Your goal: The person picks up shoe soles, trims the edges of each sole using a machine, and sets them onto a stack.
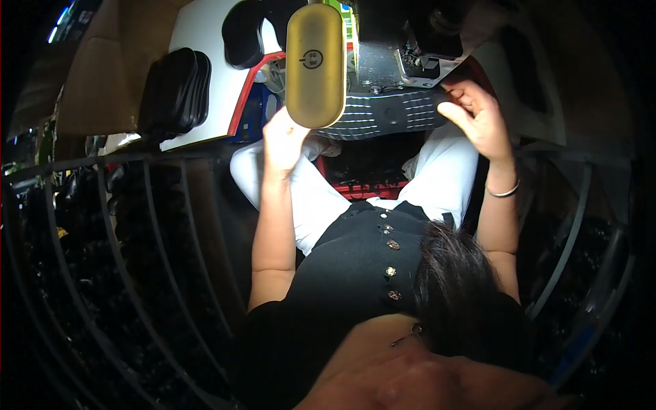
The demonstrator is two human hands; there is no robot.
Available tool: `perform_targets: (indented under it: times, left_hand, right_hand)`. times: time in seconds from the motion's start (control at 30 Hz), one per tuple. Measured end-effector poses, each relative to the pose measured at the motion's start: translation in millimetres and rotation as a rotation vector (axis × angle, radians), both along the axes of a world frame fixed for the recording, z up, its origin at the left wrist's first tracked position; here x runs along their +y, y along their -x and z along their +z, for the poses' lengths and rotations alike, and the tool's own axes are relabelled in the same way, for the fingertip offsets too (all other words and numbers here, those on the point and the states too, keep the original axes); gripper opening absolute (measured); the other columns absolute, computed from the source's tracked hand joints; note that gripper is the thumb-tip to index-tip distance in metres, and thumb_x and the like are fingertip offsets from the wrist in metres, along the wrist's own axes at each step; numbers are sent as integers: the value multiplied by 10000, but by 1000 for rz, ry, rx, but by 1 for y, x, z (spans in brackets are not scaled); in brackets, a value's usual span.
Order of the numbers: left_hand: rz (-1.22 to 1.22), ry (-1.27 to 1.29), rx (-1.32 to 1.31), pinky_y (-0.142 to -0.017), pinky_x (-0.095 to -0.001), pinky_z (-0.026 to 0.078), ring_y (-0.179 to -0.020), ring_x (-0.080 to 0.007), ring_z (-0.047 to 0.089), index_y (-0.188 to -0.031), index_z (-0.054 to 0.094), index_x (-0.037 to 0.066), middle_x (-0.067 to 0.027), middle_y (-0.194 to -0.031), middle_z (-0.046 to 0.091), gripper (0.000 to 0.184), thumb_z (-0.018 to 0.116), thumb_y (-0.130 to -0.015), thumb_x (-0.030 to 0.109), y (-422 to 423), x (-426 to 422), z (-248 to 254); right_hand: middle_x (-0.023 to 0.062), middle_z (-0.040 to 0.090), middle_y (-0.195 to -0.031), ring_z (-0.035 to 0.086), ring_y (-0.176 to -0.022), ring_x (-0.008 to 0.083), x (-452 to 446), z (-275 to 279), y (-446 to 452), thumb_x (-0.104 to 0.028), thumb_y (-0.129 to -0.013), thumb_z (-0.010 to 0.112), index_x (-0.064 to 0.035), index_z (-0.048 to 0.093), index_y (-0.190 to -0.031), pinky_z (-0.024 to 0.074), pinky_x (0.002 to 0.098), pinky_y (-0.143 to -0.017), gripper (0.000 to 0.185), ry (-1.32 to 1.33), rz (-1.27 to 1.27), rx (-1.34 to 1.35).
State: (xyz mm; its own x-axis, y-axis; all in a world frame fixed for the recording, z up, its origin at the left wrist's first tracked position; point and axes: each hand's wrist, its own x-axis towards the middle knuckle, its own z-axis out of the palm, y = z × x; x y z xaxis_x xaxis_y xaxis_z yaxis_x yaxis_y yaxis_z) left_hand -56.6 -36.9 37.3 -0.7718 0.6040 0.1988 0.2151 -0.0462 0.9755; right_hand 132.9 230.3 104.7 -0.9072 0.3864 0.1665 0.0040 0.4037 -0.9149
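A dark shoe sole [391, 113] with white dashed lines across it lies crosswise above my lap, below the machine head. At its left end is my left hand [282, 142], its visible fingers bent and closed; the fingertips and that end of the sole are hidden behind a yellowish oval lamp [316, 68]. My right hand [476, 123] is at the other end, with thumb and curled fingers closed at the sole's edge. The metal machine [383, 61] stands just beyond the sole, its working part [420, 63] brightly lit.
A stack of black sole-shaped pieces [179, 92] lies on the white tabletop [205, 34] with a red edge at the left. More black pieces [243, 34] lie farther back. Grey metal bars [113, 225] run along my left side, with dark piled items beyond. A red-edged container [365, 191] sits between my legs.
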Motion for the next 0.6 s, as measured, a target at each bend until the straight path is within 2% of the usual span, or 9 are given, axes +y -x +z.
perform_targets:
  times: [0.03,0.13,0.17,0.23,0.37,0.5,0.53,0.57,0.6]
  left_hand:
    - [-2,21,42,-696,-227,447,-806,-76,550,-969,621,-39,-31,-903,622,183,647,-814,56,6,-7,3]
    - [-13,-11,-228,-672,-205,428,-729,-62,528,-985,588,-28,-8,-846,606,165,613,-844,53,15,-22,2]
    - [-61,-23,-298,-682,-204,433,-735,-58,534,-999,583,-19,-6,-855,611,177,615,-845,60,25,-35,-14]
    - [-147,13,-393,-713,-206,443,-760,-59,548,-1018,582,-9,-5,-878,618,198,621,-841,69,30,-50,-36]
    - [-342,163,-554,-770,-219,458,-821,-78,574,-1031,605,-14,-34,-956,635,238,654,-815,75,9,-51,-57]
    - [-543,310,-501,-753,-221,467,-820,-71,567,-1068,614,-24,-35,-959,647,320,697,-787,104,-23,-15,-66]
    - [-584,426,-276,-746,-234,473,-819,-83,574,-1057,617,-34,-41,-933,653,307,690,-799,116,-27,-1,-67]
    - [-598,327,-259,-766,-248,468,-846,-98,577,-1049,611,-29,-52,-948,648,297,680,-808,132,-39,18,-29]
    - [-511,198,-324,-780,-261,465,-859,-109,578,-1051,605,-22,-60,-961,644,296,676,-809,133,-52,36,-12]
  right_hand:
    - [13,575,-764,519,-690,60,-12,0,4,-88,-797,692,14,597,-1039,432,195,-652,279,-20,-31,6]
    - [-5,545,-735,484,-661,55,-37,-4,16,-94,-790,700,4,613,-1058,422,192,-637,298,-22,-46,36]
    - [-8,517,-699,461,-622,59,-42,-1,22,-105,-793,699,12,615,-972,407,195,-595,229,-65,-37,54]
    - [17,509,-649,447,-576,66,-40,-5,31,-153,-796,704,13,594,-843,387,214,-539,205,-156,41,26]
    - [83,500,-584,430,-515,97,-44,7,44,-235,-804,700,15,556,-740,376,245,-500,295,-260,84,-40]
    - [133,528,-575,465,-478,173,-47,-3,52,-293,-804,694,14,612,-796,397,272,-499,318,-328,84,-55]
    - [128,535,-582,478,-486,184,-46,-13,54,-296,-799,696,2,625,-814,404,281,-507,307,-375,89,-45]
    - [123,541,-589,491,-494,195,-46,-19,57,-298,-794,699,-9,639,-832,410,290,-514,298,-421,94,-36]
    - [111,542,-597,498,-505,199,-48,-20,58,-295,-791,700,-19,642,-840,415,299,-523,286,-675,80,74]
